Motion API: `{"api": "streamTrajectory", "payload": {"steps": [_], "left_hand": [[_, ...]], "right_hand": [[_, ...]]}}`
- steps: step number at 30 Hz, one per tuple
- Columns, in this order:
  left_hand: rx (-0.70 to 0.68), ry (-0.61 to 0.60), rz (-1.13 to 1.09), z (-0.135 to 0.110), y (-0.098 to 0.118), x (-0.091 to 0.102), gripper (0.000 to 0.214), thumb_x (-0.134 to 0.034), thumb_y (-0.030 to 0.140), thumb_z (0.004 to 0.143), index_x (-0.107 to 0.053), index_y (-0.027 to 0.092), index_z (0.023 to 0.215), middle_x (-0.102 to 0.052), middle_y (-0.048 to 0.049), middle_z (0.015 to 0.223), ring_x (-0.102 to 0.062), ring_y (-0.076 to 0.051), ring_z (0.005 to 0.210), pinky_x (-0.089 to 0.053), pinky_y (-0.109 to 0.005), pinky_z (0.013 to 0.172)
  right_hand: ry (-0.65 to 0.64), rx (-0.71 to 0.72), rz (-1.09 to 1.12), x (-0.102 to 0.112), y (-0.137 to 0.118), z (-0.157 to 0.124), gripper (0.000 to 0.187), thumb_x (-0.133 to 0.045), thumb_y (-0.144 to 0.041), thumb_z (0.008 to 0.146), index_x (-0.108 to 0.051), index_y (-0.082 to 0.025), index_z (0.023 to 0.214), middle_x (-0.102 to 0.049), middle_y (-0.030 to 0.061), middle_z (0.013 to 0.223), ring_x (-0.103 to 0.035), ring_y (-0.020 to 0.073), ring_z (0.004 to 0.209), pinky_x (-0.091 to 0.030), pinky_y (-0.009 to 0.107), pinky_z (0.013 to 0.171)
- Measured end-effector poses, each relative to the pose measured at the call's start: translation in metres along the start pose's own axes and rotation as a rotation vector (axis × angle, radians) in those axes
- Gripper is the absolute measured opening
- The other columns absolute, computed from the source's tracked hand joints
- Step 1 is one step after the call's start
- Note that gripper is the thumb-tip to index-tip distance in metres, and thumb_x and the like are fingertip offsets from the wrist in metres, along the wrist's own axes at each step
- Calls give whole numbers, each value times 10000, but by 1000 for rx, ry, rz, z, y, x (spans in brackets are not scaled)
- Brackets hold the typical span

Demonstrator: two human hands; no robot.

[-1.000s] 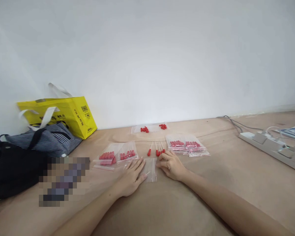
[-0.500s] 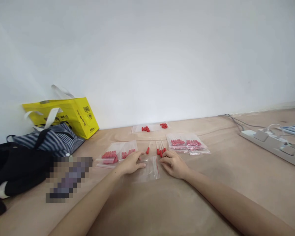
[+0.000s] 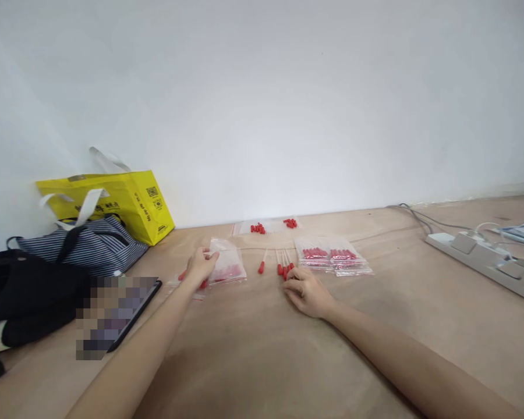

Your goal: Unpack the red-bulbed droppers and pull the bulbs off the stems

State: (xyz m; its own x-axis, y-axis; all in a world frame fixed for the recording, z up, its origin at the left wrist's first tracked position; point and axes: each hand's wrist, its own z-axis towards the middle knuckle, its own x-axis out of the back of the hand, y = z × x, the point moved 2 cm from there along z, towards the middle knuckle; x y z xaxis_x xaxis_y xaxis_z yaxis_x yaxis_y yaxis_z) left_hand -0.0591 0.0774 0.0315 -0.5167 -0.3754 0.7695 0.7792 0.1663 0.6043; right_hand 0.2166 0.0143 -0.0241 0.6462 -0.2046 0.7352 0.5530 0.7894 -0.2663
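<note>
A: What is around the hands?

B: Left part of the frame: a yellow bag (image 3: 126, 203) w/ white handles stands against the wall. A striped bag (image 3: 87, 247) is in front of it and a black bag (image 3: 21, 297) is at the left edge. A dark flat device (image 3: 131, 314) lies lower left, its face blurred. At the right edge there is a white power strip (image 3: 484, 259) w/ plugs in it, and grey cables (image 3: 414, 218) behind it.

A: Anything close to the fingers?

B: A single stick (image 3: 262, 265) lies between the two hands. Two filled bags (image 3: 332, 256) lie just right of centre, and a flat bag (image 3: 271, 226) is near the wall.

A: And the hands?

B: The left hand (image 3: 201, 265), centre-left, has its fingers curled shut and pinches a clear bag (image 3: 229, 265) by the upper corner. The bag has red pieces inside and is tilted up. The right hand (image 3: 308, 291) lies on the table (image 3: 375, 349) at centre w/ fingers loosely bent. It grips nothing, and its tips are just beside a group of red-tipped sticks (image 3: 284, 269).

A: Any text?

B: There is a QR code (image 3: 152, 192) & dark print on the yellow bag, but too small to read.
</note>
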Motion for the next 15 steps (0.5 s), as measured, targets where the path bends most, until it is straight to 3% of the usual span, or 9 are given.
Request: {"api": "streamTrajectory", "payload": {"steps": [3,5,8,10,11,15], "left_hand": [[-63,30,129,4,-6,6,422,-481,299,718,-451,123,1100,-527,-155,1115,-429,-291,1099,-328,-403,873],[-119,6,173,1,-15,12,424,-485,327,711,-484,135,1089,-503,-144,1166,-396,-293,1136,-296,-406,919],[-240,-168,211,-6,-34,21,545,-546,437,636,-510,173,1111,-512,-83,1191,-455,-248,1101,-341,-324,921],[-332,-335,295,-10,-47,24,695,-539,520,607,-453,159,1195,-471,-89,1245,-450,-246,1119,-355,-313,921],[-362,-353,340,-12,-52,25,708,-514,541,619,-450,147,1204,-450,-97,1266,-441,-246,1132,-346,-312,933],[-423,-237,481,-20,-63,35,528,-322,455,775,-521,135,1145,-500,-93,1225,-467,-225,1112,-351,-306,928]], "right_hand": [[8,7,-3,0,-1,0,139,-483,-103,732,-591,-183,766,-523,47,791,-472,151,751,-378,297,676],[8,9,-7,0,-1,0,139,-483,-102,730,-591,-182,767,-521,46,793,-472,150,751,-377,294,674],[6,15,-6,0,0,0,145,-484,-98,729,-593,-183,772,-517,44,788,-472,147,751,-377,289,675],[7,15,-3,0,0,0,145,-487,-96,725,-595,-183,772,-515,42,786,-472,145,749,-378,288,677],[6,15,-2,0,0,0,144,-490,-96,724,-596,-182,771,-516,43,788,-472,145,749,-379,287,677],[8,19,-2,0,0,1,135,-494,-100,725,-595,-180,765,-517,45,785,-474,144,743,-381,285,668]]}}
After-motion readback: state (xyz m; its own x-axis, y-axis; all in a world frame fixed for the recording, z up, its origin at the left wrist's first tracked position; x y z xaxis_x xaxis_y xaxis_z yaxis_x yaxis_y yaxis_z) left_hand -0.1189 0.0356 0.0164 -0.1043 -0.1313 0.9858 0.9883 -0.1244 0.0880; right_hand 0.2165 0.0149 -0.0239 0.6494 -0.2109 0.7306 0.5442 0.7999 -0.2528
